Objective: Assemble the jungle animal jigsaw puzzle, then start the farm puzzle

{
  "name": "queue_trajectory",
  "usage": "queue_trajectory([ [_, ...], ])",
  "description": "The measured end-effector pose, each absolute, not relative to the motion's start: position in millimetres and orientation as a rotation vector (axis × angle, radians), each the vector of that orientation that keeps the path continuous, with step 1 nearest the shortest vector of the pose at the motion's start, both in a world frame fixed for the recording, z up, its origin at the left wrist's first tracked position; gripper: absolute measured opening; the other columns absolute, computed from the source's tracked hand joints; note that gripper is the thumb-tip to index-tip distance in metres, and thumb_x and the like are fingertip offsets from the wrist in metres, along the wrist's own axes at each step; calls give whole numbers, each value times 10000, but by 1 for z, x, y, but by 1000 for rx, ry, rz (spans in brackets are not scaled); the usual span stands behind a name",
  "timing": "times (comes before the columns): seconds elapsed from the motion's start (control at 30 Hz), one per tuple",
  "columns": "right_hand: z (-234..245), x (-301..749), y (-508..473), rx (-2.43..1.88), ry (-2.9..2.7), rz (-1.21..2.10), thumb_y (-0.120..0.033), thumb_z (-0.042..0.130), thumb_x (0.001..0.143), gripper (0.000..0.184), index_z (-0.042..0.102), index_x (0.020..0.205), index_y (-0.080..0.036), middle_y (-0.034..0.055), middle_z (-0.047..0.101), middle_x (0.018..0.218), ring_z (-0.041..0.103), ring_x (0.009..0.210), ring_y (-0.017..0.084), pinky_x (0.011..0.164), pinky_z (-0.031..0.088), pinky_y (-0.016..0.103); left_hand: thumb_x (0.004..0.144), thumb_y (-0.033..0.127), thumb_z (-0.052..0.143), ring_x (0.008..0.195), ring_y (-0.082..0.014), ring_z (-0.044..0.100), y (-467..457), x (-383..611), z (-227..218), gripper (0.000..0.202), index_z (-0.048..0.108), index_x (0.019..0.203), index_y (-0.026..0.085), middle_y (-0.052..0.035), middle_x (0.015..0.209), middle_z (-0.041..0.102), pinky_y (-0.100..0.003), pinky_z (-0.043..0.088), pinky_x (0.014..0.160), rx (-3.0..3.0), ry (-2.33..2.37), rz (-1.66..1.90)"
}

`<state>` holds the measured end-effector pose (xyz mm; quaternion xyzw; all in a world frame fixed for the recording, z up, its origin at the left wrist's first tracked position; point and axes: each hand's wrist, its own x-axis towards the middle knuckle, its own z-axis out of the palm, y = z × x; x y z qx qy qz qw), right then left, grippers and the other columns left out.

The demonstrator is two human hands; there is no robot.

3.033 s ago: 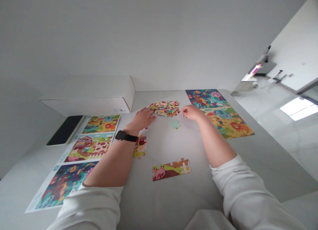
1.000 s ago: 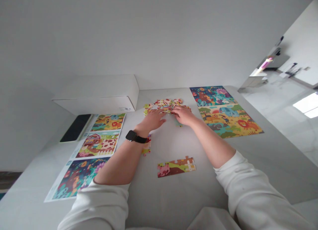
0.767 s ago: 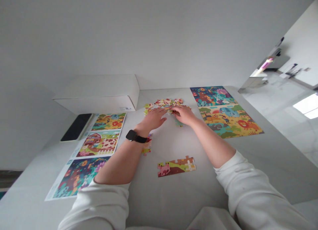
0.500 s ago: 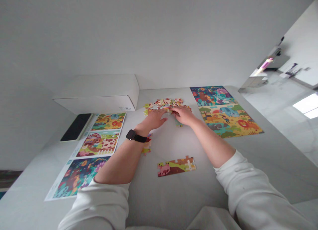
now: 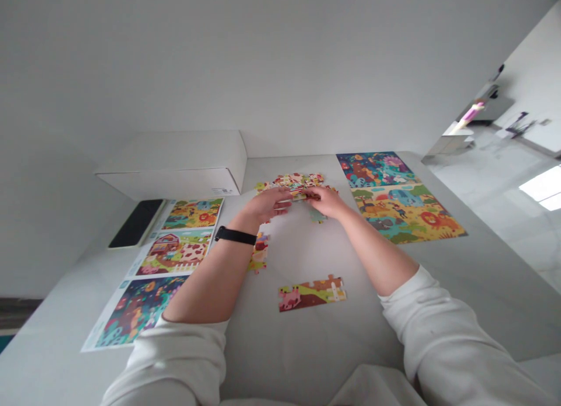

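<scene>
Beyond my forearms lies a pile of loose jigsaw pieces (image 5: pixel 302 178). My left hand (image 5: pixel 270 203), with a black watch strap (image 5: pixel 236 236) at its wrist, is turned on its side, its fingertips against a few pieces at the pile's near edge. From the other side my right hand (image 5: pixel 325 201) pinches jigsaw pieces with curled fingers. Which pieces each hand grips is partly hidden. A joined strip (image 5: pixel 312 292) with a pig and a fence lies nearer me. Another joined section (image 5: pixel 260 253) is partly covered by my left forearm. A greenish piece (image 5: pixel 318 217) rests below my right hand.
On the left are a sheet of printed pictures (image 5: pixel 173 253), a dark phone (image 5: pixel 137 224) and a long white box (image 5: pixel 175 163) against the wall. Two colourful animal pictures (image 5: pixel 401 210) lie at the right. The table's right edge (image 5: pixel 491 251) borders a bright floor.
My left hand has rolled from palm-down onto its side, turning the watch face out of sight. My right hand stays near the same spot, with pieces now showing between the hands.
</scene>
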<state>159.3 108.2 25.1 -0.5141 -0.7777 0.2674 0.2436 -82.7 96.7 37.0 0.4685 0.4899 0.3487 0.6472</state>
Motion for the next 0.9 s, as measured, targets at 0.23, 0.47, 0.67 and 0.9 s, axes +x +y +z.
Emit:
queue_trajectory([
  [0.23,21,161,108,-1197,-2284,754,-92,641,946,615,619,1516,-322,43,625,1562,581,1446,206,1227,432,411,850,384,743,1091,-227,728,102,-86,43,399,661,1218,253,-90,1271,731,-356,616,865,1013,1172,948],
  [0.47,10,164,117,-1252,-2287,432,-69,661,918,533,712,1409,-270,91,717,1431,636,1371,284,1206,452,488,703,300,854,796,-149,671,103,-79,46,384,647,1020,232,-25,959,708,-272,555,703,795,1289,1134],
  [0.67,10,161,116,-1212,-2309,409,-74,643,917,511,736,1379,-271,84,750,1377,664,1323,291,1162,487,470,772,401,854,848,-224,712,90,-69,56,331,702,994,210,-95,981,750,-350,600,733,779,1095,800],
  [0.9,15,159,114,-1202,-2289,455,-49,639,897,516,761,1342,-281,73,766,1348,685,1289,292,1142,500,466,807,404,818,792,-216,710,89,-68,54,299,681,992,214,-61,935,719,-385,602,771,722,1057,803],
])
